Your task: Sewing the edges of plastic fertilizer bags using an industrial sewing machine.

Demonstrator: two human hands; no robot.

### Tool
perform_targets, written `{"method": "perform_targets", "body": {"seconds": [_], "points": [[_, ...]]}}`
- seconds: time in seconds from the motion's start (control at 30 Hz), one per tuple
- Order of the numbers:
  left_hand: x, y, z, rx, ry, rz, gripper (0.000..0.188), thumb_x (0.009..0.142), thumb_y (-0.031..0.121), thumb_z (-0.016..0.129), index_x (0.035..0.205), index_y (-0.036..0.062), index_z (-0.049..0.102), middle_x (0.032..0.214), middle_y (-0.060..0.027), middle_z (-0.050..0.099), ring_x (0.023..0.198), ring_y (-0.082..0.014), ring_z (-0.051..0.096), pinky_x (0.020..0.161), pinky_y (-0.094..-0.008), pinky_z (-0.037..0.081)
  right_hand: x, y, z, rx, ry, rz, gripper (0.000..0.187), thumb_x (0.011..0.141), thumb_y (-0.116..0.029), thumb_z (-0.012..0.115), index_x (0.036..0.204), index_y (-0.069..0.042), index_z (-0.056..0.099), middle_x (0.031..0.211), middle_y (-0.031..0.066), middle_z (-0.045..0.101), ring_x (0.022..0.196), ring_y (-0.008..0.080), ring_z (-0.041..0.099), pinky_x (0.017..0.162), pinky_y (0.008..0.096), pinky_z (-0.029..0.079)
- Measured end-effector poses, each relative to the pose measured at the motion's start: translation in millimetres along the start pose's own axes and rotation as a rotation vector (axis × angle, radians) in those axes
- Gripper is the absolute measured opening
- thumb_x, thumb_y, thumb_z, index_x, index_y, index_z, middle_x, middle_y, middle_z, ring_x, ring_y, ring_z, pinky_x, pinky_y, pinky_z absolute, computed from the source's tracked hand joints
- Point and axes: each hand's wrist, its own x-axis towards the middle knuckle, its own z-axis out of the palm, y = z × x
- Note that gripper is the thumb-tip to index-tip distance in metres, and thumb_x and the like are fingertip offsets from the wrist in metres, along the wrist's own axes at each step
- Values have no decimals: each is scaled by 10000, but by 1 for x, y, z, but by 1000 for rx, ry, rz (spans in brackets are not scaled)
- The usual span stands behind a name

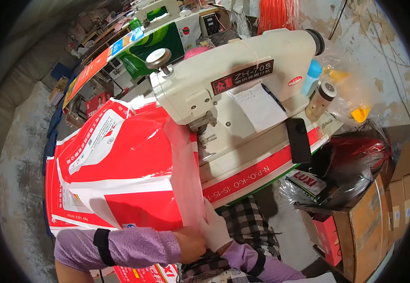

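Note:
A large red and white woven plastic bag (pixel 139 174) lies on the left, with a strip of translucent liner (pixel 186 179) along its right edge. My left hand (pixel 192 243) is bare and closed at the near corner of that edge, its fingertips mostly hidden. Right beside it, my right hand (pixel 216 228) wears a pale glove and pinches the liner's near end. The two hands are close together, low in the picture. Beyond them stands a cream industrial sewing machine (pixel 195 94); the bag's far part lies next to its needle area.
A black phone (pixel 299 140) lies on the machine bed near a jar (pixel 320 101) and a blue bottle (pixel 312 78). Paper with a pen (pixel 272 96) rests against the machine. At right is a cardboard box (pixel 368 226). Orange strands (pixel 278 14) hang behind.

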Motion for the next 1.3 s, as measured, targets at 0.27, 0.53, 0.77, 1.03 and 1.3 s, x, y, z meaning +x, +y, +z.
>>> {"method": "perform_targets", "body": {"seconds": [0.27,0.53,0.77,1.03,1.3], "points": [[-48,-135,-84,361,-109,-273,552,712,585,701,1007,118,700,1031,-91,682,1003,-309,644,842,-473,498,1,-5,-28,-391,20,-27,618,850,-224,592,1440,-202,412,769,234,641,712,415,642,661,490,509],[-39,-3,-84,226,299,-145,207,776,284,657,905,134,719,749,-64,659,692,-270,647,621,-433,482,168,-29,-19,-1133,-46,-293,342,801,-231,647,1103,-77,596,762,129,700,733,309,696,643,445,557],[-59,-20,-157,177,90,-323,203,886,293,590,980,143,689,834,-114,688,781,-278,691,659,-400,559,191,-16,-10,-993,30,-98,653,893,-160,471,1509,-178,254,900,180,709,810,370,694,699,468,549],[1,9,16,71,380,-139,124,822,164,578,894,83,639,657,-64,643,616,-271,684,511,-404,545,110,-17,-8,-573,-80,22,626,914,-127,481,1499,-221,281,1057,289,647,975,413,650,839,481,501],[19,9,17,103,504,-115,161,848,170,548,963,75,609,746,-81,625,598,-243,667,464,-381,524,100,-27,-25,-459,-55,-27,547,948,-301,449,1446,-110,326,1025,300,636,952,471,613,841,515,484]]}}
